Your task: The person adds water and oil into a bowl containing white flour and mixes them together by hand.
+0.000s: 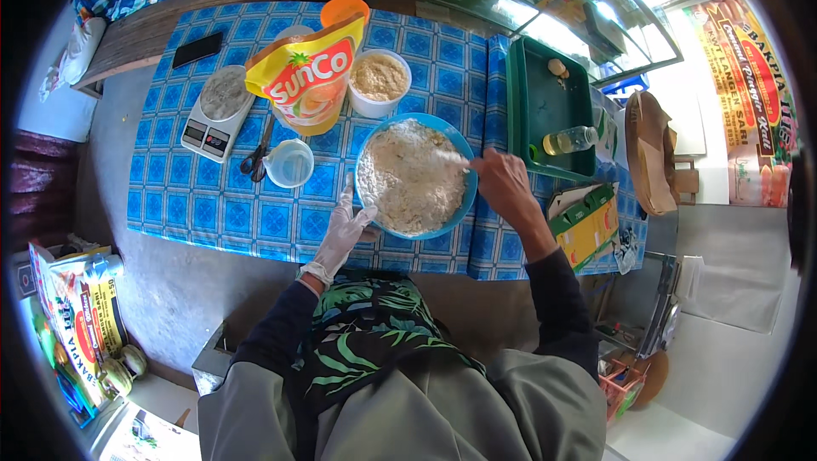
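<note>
A blue bowl (467, 197) stands near the table's front edge, full of whitish flour mixture (407, 180). My left hand (345, 231), in a thin white glove, steadies the bowl at its left side, thumb by the rim and fingers along the outer wall. Over the bowl's right rim, my bare right hand (502, 182) is closed around a pale utensil (451, 159). Motion smears its tip in the flour, so its kind cannot be made out. Just left of the bowl sits a clear plastic measuring cup (290, 163).
Behind are a yellow-topped oil pouch (306, 78), a white tub (376, 105) of tan crumbs and an orange container (344, 10). Leftward lie scissors (255, 159), a kitchen scale (209, 136) bearing a container, and a phone (197, 50). A green tray (553, 108) holds a bottle (570, 141).
</note>
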Demonstrator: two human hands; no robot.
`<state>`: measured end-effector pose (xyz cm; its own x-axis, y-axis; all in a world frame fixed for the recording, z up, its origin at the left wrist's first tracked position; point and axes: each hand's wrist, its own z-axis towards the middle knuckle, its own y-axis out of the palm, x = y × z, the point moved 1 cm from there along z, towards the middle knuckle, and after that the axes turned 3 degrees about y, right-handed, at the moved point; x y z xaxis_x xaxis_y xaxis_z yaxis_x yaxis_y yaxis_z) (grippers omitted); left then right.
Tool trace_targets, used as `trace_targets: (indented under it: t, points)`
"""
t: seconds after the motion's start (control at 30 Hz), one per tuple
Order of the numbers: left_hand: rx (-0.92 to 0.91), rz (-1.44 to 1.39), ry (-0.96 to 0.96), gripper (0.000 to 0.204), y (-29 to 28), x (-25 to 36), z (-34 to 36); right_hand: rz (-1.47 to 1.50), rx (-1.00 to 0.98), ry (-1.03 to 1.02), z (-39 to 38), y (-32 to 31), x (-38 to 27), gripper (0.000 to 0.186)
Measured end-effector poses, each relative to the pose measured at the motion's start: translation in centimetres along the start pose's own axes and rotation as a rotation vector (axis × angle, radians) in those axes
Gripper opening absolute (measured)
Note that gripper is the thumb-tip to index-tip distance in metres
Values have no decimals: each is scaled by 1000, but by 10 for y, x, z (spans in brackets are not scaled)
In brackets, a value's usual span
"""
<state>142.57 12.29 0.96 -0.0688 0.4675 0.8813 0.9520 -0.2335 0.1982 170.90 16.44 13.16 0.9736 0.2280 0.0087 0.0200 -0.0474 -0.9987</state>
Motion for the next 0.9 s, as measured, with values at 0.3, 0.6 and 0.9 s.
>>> trace_targets:
  t: [0.3, 0.6, 0.9]
  points:
    - [-92, -283, -2, 84, 4, 5, 7, 311, -55, -119, 76, 106, 9, 13]
    - [-125, -296, 5, 78, -12, 6, 23, 220, -153, -243, 34, 55, -48, 11]
    - [-212, -414, -23, 81, -21, 4, 27, -120, -188, -56, 29, 20, 13, 10]
